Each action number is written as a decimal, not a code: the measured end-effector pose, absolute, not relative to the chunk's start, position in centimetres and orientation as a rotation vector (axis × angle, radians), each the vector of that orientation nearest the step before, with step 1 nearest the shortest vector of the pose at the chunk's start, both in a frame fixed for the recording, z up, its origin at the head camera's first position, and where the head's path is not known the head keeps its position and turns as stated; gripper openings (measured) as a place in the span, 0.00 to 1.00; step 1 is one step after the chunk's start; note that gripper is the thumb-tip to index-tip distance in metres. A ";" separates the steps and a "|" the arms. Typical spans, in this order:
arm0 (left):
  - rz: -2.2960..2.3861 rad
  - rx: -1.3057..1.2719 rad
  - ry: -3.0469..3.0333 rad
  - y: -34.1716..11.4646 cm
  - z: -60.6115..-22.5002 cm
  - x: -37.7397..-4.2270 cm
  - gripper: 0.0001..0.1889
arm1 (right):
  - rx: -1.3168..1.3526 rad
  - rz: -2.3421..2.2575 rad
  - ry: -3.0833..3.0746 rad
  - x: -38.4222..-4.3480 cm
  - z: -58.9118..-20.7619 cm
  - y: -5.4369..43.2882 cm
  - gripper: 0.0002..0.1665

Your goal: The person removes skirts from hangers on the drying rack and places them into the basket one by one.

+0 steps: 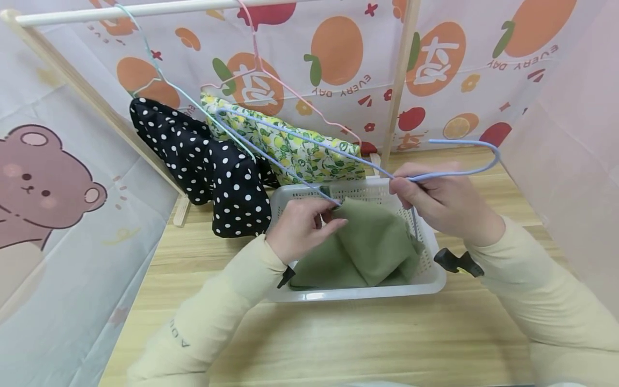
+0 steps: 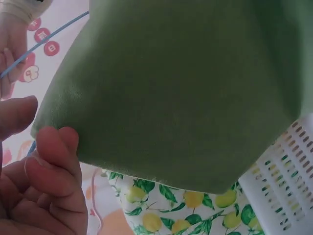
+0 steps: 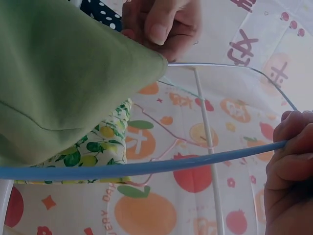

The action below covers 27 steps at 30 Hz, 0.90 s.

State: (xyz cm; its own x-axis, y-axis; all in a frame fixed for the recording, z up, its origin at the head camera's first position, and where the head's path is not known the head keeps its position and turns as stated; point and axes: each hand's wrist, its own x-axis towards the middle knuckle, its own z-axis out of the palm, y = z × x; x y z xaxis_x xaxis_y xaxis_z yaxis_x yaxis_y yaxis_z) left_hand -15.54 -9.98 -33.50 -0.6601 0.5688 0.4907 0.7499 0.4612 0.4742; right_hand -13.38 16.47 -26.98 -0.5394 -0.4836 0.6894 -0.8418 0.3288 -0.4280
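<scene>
My right hand (image 1: 437,199) grips a blue clothes hanger (image 1: 314,141) near its neck, the hook pointing right. A green cloth (image 1: 372,236) overlaps the hanger's long bottom bar, hiding part of it, while its lower folds lie in a white basket (image 1: 358,293). Beside the bar, my left hand (image 1: 302,223) holds the upper corner of this cloth with curled fingers. In the left wrist view the thumb stands apart from the fingertips (image 2: 68,139) at the cloth's edge. The right wrist view shows the cloth corner (image 3: 156,63) against the bar.
A white rail (image 1: 145,9) on a wooden frame crosses the back. From it hang a black polka-dot cloth (image 1: 239,199) on a mint hanger (image 1: 159,70) and a lemon-print cloth (image 1: 309,150) on a pink hanger (image 1: 290,91). The basket stands on a wooden table (image 1: 348,344).
</scene>
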 end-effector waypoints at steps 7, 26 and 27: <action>-1.024 -1.087 -2.469 -10.5 -33.9 -14.8 0.05 | 1.191 1.065 -2.156 -13.4 -27.1 16.2 0.18; -0.973 -1.289 -2.296 -11.9 -34.4 -13.9 0.07 | 1.175 0.983 -2.291 -14.0 -27.8 17.0 0.12; -0.972 -1.298 -2.288 -12.0 -34.4 -13.9 0.07 | 1.165 0.971 -2.305 -14.0 -27.8 17.1 0.12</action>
State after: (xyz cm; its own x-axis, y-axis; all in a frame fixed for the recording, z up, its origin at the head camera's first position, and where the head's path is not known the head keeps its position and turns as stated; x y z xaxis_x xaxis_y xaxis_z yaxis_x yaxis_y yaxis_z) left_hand -13.92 -11.97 -34.42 -0.5271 0.6197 0.5815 0.8488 0.3501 0.3963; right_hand -14.01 17.14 -27.84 -0.5839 -0.5488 0.5983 -0.8115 0.4176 -0.4089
